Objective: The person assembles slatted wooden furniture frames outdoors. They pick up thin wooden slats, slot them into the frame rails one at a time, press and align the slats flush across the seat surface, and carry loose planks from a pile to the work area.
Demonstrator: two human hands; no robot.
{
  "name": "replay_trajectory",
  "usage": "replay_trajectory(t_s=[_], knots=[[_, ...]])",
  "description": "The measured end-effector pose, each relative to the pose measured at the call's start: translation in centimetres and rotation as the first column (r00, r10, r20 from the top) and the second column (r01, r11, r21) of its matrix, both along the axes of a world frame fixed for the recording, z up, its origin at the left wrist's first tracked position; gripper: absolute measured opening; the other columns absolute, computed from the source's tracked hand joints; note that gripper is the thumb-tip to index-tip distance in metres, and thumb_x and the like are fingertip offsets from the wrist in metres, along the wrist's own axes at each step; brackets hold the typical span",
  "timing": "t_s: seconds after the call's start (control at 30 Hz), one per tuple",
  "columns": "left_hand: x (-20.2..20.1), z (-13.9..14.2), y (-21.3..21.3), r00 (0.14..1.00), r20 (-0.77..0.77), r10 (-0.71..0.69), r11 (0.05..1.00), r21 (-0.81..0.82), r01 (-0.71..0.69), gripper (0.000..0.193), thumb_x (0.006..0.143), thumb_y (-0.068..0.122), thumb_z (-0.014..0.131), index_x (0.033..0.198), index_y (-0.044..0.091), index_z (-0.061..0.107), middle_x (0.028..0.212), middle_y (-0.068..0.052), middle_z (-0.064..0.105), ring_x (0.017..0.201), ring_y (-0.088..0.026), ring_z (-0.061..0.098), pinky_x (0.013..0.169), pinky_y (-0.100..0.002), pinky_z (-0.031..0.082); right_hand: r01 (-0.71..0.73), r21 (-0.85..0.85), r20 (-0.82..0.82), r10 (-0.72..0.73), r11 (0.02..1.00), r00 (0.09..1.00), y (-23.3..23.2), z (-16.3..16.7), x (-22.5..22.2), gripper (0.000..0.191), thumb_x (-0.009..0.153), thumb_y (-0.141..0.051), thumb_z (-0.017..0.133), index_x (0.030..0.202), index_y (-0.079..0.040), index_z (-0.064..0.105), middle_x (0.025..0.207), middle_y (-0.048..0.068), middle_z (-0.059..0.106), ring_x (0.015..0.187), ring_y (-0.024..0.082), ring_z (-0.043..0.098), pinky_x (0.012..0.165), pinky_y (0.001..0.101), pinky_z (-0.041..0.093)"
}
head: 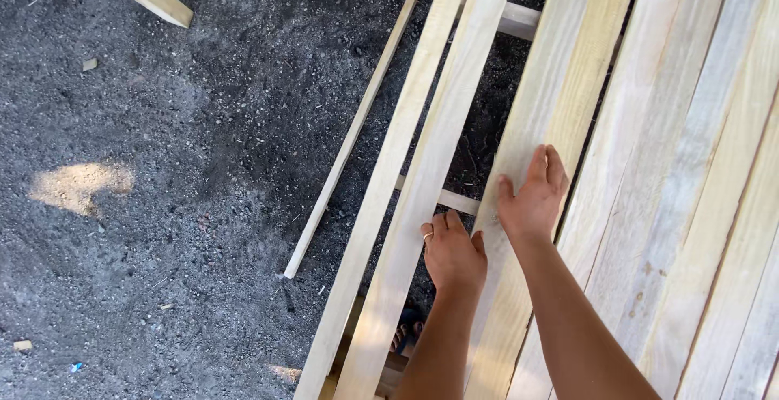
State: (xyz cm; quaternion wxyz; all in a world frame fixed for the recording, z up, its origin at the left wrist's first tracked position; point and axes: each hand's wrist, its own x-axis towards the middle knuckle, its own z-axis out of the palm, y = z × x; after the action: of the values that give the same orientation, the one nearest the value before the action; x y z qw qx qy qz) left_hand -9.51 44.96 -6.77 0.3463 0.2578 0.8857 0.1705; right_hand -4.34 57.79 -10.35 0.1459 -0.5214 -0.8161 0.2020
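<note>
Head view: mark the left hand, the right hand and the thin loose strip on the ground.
left hand (453, 252), head view, back of the hand, fingers curled at a plank's edge.
right hand (531, 199), head view, back of the hand, flat on a plank.
thin strip (357, 120), head view, middle of its length, on the dirt.

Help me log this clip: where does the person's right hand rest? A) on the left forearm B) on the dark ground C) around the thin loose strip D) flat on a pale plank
D: the right hand lies palm-down, fingers spread, on a pale wooden plank, apart from the left hand.
</note>
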Motion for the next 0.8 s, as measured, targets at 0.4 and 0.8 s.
replay_trajectory(t_s=[0.4, 0.8], knots=[[-0.6, -2.1, -1.2, 0.948, 0.27, 0.168, 0.961, -0.258, -0.097, 0.031, 0.101, 0.034, 0.052, 0.118, 0.009, 0.06, 0.112, -0.018, 0.073, 0.108, -0.037, 0.07, 0.094, -0.05, 0.054, -0.109, -0.322, 0.3, 0.211, 0.94, 0.93, 0.9, 1.6, -1.1, 0.085, 0.089, -0.033, 0.072, 0.161, -0.022, 0.028, 0.171, 0.008, 0.012, 0.158, 0.028, 0.008, 0.126, 0.0554, 0.009], [-2.9, -2.2, -5.8, 0.977, 0.086, -0.196, 0.969, -0.136, 0.207, 0.02, 0.088, 0.019, 0.075, 0.104, 0.007, 0.073, 0.105, -0.019, 0.073, 0.101, -0.04, 0.071, 0.085, -0.047, 0.058, 0.128, -0.441, 0.002, -0.141, 0.888, 0.99, -3.1, 1.7, -1.6, 0.064, 0.092, -0.022, 0.075, 0.146, -0.003, 0.046, 0.138, 0.021, 0.057, 0.122, 0.037, 0.059, 0.097, 0.0428, 0.051]])
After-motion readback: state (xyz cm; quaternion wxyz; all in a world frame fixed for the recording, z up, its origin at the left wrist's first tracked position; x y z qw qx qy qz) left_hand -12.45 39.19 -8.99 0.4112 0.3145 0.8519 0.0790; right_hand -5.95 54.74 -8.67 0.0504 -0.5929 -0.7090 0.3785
